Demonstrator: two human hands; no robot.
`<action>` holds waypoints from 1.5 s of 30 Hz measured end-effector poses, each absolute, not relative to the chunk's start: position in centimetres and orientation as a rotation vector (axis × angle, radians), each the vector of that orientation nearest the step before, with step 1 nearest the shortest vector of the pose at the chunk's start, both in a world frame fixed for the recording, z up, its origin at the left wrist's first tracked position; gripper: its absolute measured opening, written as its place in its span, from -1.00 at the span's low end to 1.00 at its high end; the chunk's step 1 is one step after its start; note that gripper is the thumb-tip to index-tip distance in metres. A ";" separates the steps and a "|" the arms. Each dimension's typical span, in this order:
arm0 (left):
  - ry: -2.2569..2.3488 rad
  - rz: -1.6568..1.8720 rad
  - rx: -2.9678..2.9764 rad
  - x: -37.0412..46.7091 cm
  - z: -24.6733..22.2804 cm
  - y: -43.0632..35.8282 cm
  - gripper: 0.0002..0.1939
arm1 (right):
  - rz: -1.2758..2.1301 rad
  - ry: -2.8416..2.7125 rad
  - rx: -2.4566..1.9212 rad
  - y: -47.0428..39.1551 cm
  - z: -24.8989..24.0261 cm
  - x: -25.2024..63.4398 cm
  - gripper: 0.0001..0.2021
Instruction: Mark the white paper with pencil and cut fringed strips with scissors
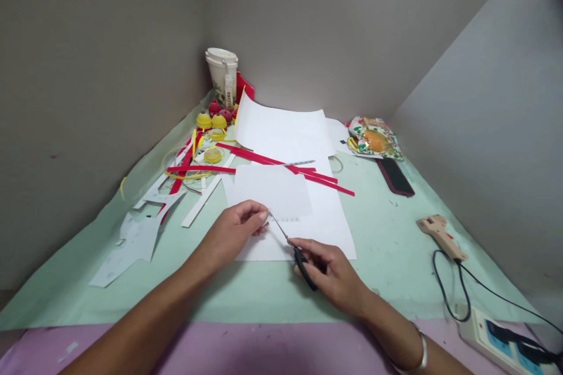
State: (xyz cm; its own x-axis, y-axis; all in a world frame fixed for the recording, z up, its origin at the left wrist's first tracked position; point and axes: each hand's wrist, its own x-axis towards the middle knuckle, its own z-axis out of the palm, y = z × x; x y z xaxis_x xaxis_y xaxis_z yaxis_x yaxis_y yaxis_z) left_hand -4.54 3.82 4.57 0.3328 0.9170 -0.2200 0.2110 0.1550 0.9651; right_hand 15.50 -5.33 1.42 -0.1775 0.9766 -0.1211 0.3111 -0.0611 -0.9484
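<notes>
The right hand (329, 269) has its fingers closed on the black-handled scissors (303, 263), whose blades appear together and run up to the left fingertips. The left hand (246, 220) has thumb and fingers drawn into a pinch at the blade tips; whether a small piece sits between them cannot be confirmed at this scale. Just beyond the left fingers lies a small white sheet (272, 187), apparently uncut, over a larger white sheet (338, 234). Cutting work is judged partly complete: red strips (264, 155) lie beyond both hands' fingers, a white strip (204, 202) and a jagged paper offcut (141, 240) to the left of the left fingers. Assembly appears outstanding: the strips lie loose, and the glue gun (442, 237) rests well to the right of the right fingers, in neither hand.
</notes>
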 end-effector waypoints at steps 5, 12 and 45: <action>1.101 0.707 1.261 -4.3 5.1 3.5 -0.76 | 1.288 -1.511 -1.409 -5.3 1.4 15.5 -0.60; 1.072 0.708 1.240 -4.5 4.6 3.7 -0.78 | 1.274 -1.529 -1.434 -5.4 1.5 15.5 -0.61; 1.032 0.670 1.248 -4.6 4.3 3.7 -0.81 | 1.300 -1.526 -1.396 -5.5 1.5 15.5 -0.62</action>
State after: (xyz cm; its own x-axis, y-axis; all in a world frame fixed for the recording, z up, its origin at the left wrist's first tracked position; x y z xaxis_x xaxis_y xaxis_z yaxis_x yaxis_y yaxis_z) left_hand -4.59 3.65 4.28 0.4177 0.8711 -0.2582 0.1193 0.2292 0.9660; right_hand 15.54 -5.51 1.53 -0.1887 0.9727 -0.1350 0.2882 -0.0765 -0.9545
